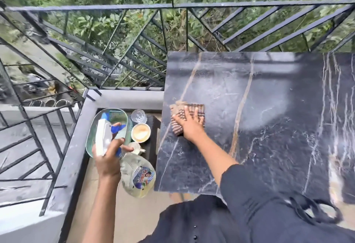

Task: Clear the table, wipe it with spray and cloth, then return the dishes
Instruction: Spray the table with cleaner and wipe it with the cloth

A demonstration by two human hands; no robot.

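Observation:
A black marble table (269, 118) fills the right side. My right hand (189, 125) lies flat with spread fingers on a brown striped cloth (194, 108) near the table's left edge. My left hand (108, 156) grips the neck of a clear spray bottle (138, 175) with a white and blue trigger head, held left of the table. On a low dark stand (153, 127) beside the table sit a teal basket (92, 139), a glass (139, 116), a cream bowl (140, 133) and a small white dish (137, 146).
A black metal railing (172, 5) runs along the balcony's far and left sides, with green plants beyond. A grey ledge (73, 156) borders the left. Tiled floor (134, 214) shows below the bottle. My dark clothing (249, 219) fills the lower right.

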